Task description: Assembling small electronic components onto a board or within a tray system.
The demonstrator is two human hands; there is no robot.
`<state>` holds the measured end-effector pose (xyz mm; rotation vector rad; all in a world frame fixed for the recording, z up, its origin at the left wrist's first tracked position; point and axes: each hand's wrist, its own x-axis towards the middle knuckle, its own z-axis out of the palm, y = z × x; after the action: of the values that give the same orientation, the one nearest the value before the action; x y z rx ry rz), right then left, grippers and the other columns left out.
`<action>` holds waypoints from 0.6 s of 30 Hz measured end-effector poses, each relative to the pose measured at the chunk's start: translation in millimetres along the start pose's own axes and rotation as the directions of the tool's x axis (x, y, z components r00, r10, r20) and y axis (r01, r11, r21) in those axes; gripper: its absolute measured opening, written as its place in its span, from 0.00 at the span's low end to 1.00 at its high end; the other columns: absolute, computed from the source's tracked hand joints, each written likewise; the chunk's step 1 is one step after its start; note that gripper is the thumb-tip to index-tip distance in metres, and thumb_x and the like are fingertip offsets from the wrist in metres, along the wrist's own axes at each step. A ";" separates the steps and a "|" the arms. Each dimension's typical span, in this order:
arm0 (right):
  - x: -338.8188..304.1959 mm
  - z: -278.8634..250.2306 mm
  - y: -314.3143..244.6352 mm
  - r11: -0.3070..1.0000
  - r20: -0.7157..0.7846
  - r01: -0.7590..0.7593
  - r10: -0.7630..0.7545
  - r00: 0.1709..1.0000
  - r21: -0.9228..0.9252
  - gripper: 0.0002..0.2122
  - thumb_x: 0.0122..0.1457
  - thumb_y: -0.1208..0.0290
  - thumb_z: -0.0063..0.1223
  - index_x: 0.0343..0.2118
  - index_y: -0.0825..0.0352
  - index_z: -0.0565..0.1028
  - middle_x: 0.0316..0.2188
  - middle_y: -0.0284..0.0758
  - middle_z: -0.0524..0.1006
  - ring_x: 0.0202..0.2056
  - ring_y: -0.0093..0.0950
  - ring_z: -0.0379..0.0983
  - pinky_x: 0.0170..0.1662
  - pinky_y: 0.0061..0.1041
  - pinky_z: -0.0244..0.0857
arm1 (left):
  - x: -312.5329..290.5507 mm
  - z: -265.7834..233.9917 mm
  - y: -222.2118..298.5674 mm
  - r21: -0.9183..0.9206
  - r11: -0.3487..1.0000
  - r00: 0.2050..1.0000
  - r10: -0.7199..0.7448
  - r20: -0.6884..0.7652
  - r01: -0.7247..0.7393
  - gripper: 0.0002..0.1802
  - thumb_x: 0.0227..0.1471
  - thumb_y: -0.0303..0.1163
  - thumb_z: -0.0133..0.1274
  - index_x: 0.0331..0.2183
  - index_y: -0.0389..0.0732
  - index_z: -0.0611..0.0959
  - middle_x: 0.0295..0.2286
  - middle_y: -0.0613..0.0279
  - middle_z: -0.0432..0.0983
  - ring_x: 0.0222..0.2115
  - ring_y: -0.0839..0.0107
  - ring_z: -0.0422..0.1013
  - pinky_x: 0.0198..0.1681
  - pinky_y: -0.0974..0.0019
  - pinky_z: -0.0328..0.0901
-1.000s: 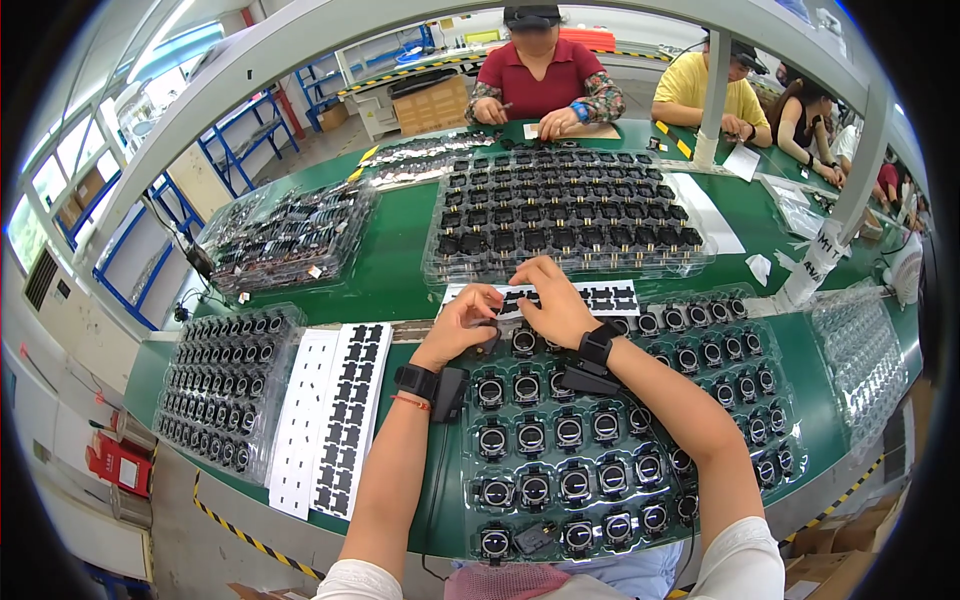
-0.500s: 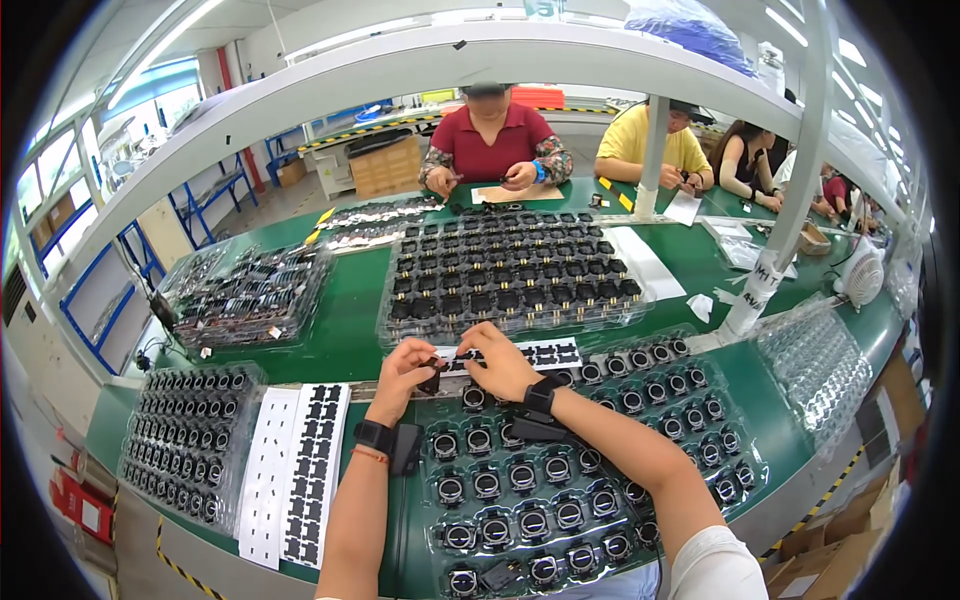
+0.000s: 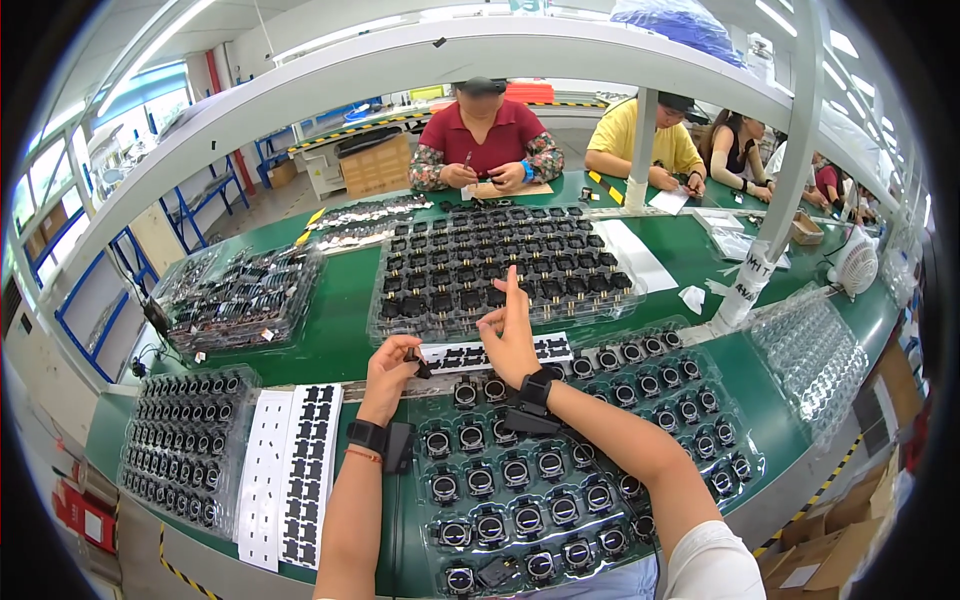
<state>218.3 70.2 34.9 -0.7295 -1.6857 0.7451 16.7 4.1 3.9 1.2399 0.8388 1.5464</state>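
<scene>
My left hand [image 3: 392,378] is closed in a pinch on a small black part [image 3: 421,366], its fine shape too small to make out. Apart from it, my right hand [image 3: 512,345] is raised with fingers stretched upward, over a white sheet of black die-cut stickers [image 3: 552,347]. Whether something tiny sits on its fingertips I cannot tell. Below both hands lies a transparent plastic tray [image 3: 425,500] with rows of black modules bearing round silver-rimmed faces. Beyond them stands a stack of transparent trays [image 3: 385,325] filled with black housings with gold-coloured contacts.
At left are another module tray [image 3: 190,440], a white sticker sheet [image 3: 313,470] and a stack of trays with dark parts [image 3: 245,300]. Empty blister trays [image 3: 810,360] and a white fan [image 3: 855,262] stand right. An upright post [image 3: 780,190] rises there; co-workers sit opposite.
My right hand has lifted away from the left and its fingers have straightened upward. My left hand keeps the black part, a little further left. The co-worker opposite has brought both hands together.
</scene>
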 end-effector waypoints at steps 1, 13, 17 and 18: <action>-0.2 0.8 3.2 0.998 0.008 -0.045 0.045 0.999 0.042 0.40 0.49 0.87 0.41 0.61 0.60 0.33 0.52 0.44 0.54 0.31 0.24 0.69 0.32 0.19 0.65 | -0.3 0.7 0.8 -0.001 1.000 1.000 -0.004 -0.001 0.004 0.16 0.41 0.15 0.45 0.37 0.36 0.72 0.28 0.65 0.67 0.32 0.75 0.66 0.39 0.72 0.61; 1.7 0.1 5.9 0.999 0.012 -0.028 0.029 1.000 -0.038 0.39 0.48 0.87 0.40 0.61 0.58 0.37 0.48 0.41 0.60 0.29 0.23 0.68 0.31 0.19 0.65 | -1.8 1.4 3.4 0.046 0.996 0.997 -0.083 0.004 0.082 0.12 0.44 0.18 0.47 0.35 0.37 0.73 0.28 0.66 0.69 0.30 0.77 0.66 0.37 0.74 0.61; -2.7 1.1 -4.7 0.992 0.064 0.067 -0.074 0.995 0.105 0.28 0.49 0.87 0.38 0.56 0.62 0.57 0.30 0.35 0.74 0.24 0.20 0.69 0.28 0.17 0.63 | -2.1 4.4 5.0 0.031 0.996 0.997 -0.080 0.011 0.080 0.13 0.44 0.18 0.47 0.36 0.36 0.73 0.28 0.66 0.70 0.31 0.77 0.67 0.37 0.74 0.61; -4.4 3.0 -4.3 0.992 0.064 0.067 -0.074 0.995 0.107 0.28 0.49 0.87 0.38 0.56 0.62 0.57 0.30 0.35 0.74 0.24 0.20 0.69 0.28 0.17 0.63 | -1.6 3.0 3.3 0.030 0.996 0.996 -0.084 0.027 0.083 0.13 0.44 0.18 0.48 0.36 0.36 0.73 0.29 0.66 0.70 0.31 0.77 0.67 0.37 0.75 0.61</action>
<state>215.9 63.8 35.1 -0.5746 -1.7108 0.8100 18.8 1.4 7.2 1.2295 0.8864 1.4516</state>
